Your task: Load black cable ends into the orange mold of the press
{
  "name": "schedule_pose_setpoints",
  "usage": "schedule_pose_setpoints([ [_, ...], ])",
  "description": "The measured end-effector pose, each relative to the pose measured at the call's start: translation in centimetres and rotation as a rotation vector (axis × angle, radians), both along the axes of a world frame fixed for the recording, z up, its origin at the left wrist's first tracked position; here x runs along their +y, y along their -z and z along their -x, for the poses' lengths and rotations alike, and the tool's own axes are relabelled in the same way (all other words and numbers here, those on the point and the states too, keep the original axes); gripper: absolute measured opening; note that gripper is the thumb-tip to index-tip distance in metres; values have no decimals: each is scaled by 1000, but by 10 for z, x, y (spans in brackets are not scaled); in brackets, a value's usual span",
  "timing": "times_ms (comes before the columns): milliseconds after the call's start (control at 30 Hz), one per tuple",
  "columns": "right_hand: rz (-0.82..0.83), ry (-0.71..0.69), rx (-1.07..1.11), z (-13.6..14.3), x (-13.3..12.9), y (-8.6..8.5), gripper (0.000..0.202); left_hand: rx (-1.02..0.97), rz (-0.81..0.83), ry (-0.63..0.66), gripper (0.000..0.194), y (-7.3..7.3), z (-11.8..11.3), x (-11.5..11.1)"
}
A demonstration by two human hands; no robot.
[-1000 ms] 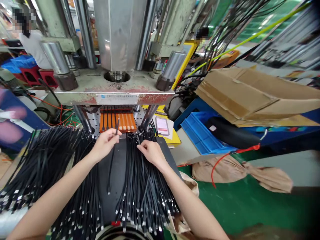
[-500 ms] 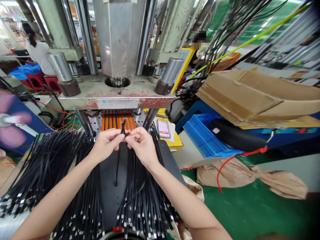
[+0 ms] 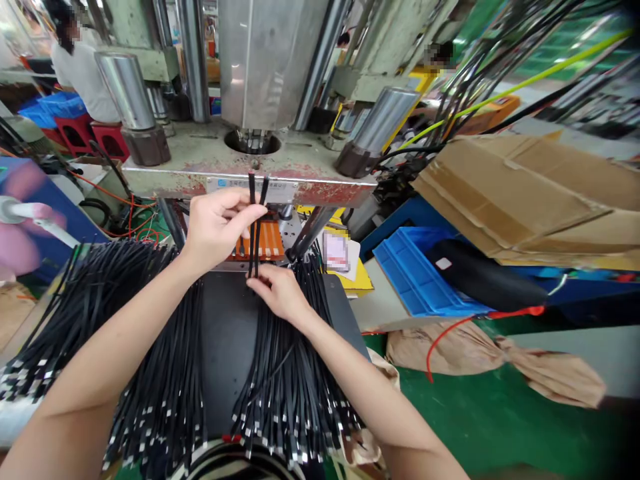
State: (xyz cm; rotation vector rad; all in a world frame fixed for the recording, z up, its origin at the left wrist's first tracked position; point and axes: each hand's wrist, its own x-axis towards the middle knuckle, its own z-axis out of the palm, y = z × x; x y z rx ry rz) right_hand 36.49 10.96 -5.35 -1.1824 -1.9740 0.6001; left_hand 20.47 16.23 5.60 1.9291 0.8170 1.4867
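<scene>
Two black flat cables (image 3: 257, 233) stand upright and side by side in front of the press. My left hand (image 3: 217, 223) pinches them near their upper part, between thumb and fingers. Lower down, the fingers of my right hand (image 3: 280, 291) close on the same cables near their bottom end. Behind them lies an orange slotted fixture (image 3: 271, 239) on the press bed, partly hidden by my left hand and the cables. Beneath my right hand hangs a thick bundle of black cables (image 3: 290, 380) with silvery ends. More cable bundles (image 3: 170, 373) lie under my left forearm.
The press plate (image 3: 320, 190) spans above my hands, between metal columns. To the right are a blue tray (image 3: 405, 267), a flattened cardboard box (image 3: 525, 193) and a yellow box (image 3: 357, 283). A pink fan (image 3: 30, 233) stands at left. A seated person (image 3: 83, 73) is in the background.
My left hand has risen and my right hand has dropped slightly, so they are farther apart. The crossed cables now stand upright, nearly parallel. The view has shifted a little.
</scene>
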Motion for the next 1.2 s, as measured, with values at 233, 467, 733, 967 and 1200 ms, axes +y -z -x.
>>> schedule_pose_setpoints([
  [233, 63, 240, 228, -8, 107, -7, 16, 230, -130, -47, 32, 33, 0, 15],
  [467, 155, 176, 143, -13, 127, -5, 12, 1015, -232, 158, 35, 95, 18, 28],
  [733, 29, 251, -127, -13, 124, -12, 17, 1260, -226, 78, 56, 83, 10, 25],
  [967, 68, 396, -336, -12, 112, -15, 10, 1359, 127, -10, 61, 65, -16, 96],
  [1200, 102, 439, -314, -8, 110, -19, 9, 1275, 178, -77, 58, 58, -33, 122],
])
